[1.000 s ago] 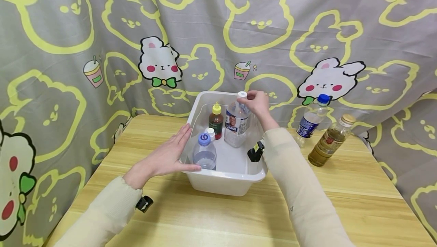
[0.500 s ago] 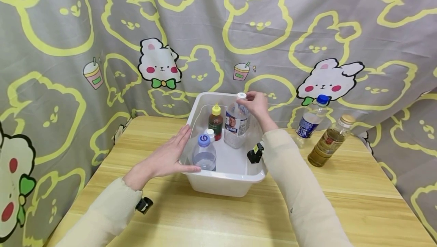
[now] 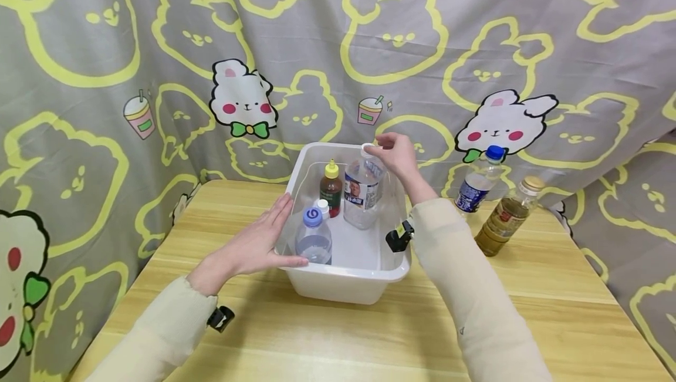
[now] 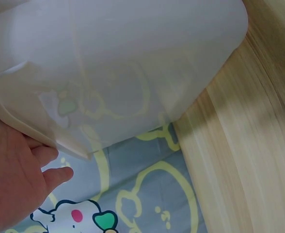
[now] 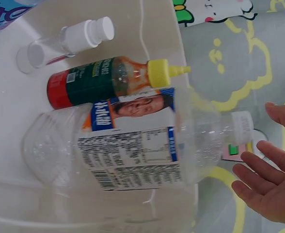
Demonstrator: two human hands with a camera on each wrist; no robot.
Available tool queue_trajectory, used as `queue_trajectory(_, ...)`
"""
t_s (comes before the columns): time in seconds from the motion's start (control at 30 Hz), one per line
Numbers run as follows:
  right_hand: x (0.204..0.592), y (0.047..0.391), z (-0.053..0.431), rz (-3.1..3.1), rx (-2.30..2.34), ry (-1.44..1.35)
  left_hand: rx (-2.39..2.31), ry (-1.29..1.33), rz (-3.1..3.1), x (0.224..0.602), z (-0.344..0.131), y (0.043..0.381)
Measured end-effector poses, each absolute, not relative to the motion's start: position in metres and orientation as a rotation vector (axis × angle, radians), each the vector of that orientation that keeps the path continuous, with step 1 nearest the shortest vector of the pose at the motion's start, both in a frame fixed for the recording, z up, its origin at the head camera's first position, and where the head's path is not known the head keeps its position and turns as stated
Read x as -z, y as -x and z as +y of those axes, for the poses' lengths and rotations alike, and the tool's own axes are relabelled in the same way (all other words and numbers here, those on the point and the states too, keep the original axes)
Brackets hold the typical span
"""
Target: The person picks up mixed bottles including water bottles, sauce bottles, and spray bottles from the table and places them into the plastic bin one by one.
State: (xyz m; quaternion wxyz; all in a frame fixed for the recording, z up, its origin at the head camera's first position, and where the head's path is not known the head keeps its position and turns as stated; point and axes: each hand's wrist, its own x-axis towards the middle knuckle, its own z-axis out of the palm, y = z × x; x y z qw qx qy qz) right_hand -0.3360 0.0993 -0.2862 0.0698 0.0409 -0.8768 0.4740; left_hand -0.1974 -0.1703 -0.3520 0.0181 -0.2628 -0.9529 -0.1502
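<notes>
A white plastic tub [image 3: 338, 285] stands on the table with several bottles upright inside. My left hand [image 3: 253, 247] rests on its near left corner, fingers straight along the left rim and thumb along the front rim; in the left wrist view the hand [image 4: 14, 179] touches the rim. My right hand [image 3: 397, 158] hovers at the white cap of a large clear bottle [image 3: 361, 197]. The right wrist view shows the fingers spread and apart from that cap. Beside it stand a sauce bottle [image 3: 330, 191] with a yellow nozzle, a small white-capped bottle [image 3: 323, 207] and a blue-capped clear bottle [image 3: 314, 238].
Right of the tub, a blue-capped bottle [image 3: 477, 185] and a bottle of amber liquid [image 3: 504, 220] stand on the wooden table [image 3: 338, 341]. A patterned grey curtain [image 3: 311, 30] hangs behind the table and along both sides.
My right hand has let go of the clear bottle's cap, its fingers opening and lifting slightly. The left hand stays on the rim. The whole head view has shifted a little.
</notes>
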Motion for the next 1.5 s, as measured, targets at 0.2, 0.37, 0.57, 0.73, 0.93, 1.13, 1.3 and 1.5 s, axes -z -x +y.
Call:
queue_trajectory(0.2, 0.272, 0.33, 0.101, -2.613, -1.414, -0.173, 0.45, 0.818, -2.956, 0.35, -0.171, 0.198)
queue_trajectory(0.37, 0.266, 0.323, 0.107, -2.575, -1.443, -0.226, 0.432, 0.827, -2.95, 0.35, -0.172, 0.197)
queue_trajectory(0.57, 0.263, 0.31, 0.117, -2.547, -1.461, -0.291, 0.424, 0.828, -2.949, 0.351, -0.172, 0.197)
queue_trajectory(0.73, 0.265, 0.301, 0.128, -2.547, -1.472, -0.299, 0.436, 0.827, -2.945, 0.351, -0.172, 0.197)
queue_trajectory(0.93, 0.269, 0.288, 0.14, -2.523, -1.47, -0.321, 0.431, 0.834, -2.938, 0.352, -0.172, 0.197)
queue_trajectory(1.13, 0.276, 0.278, 0.155, -2.513, -1.43, -0.319, 0.433, 0.837, -2.937, 0.353, -0.171, 0.197)
queue_trajectory(1.3, 0.284, 0.272, 0.168, -2.487, -1.426, -0.317, 0.44, 0.838, -2.933, 0.353, -0.171, 0.197)
queue_trajectory(1.5, 0.296, 0.266, 0.184, -2.444, -1.399, -0.287, 0.445, 0.834, -2.941, 0.352, -0.17, 0.197)
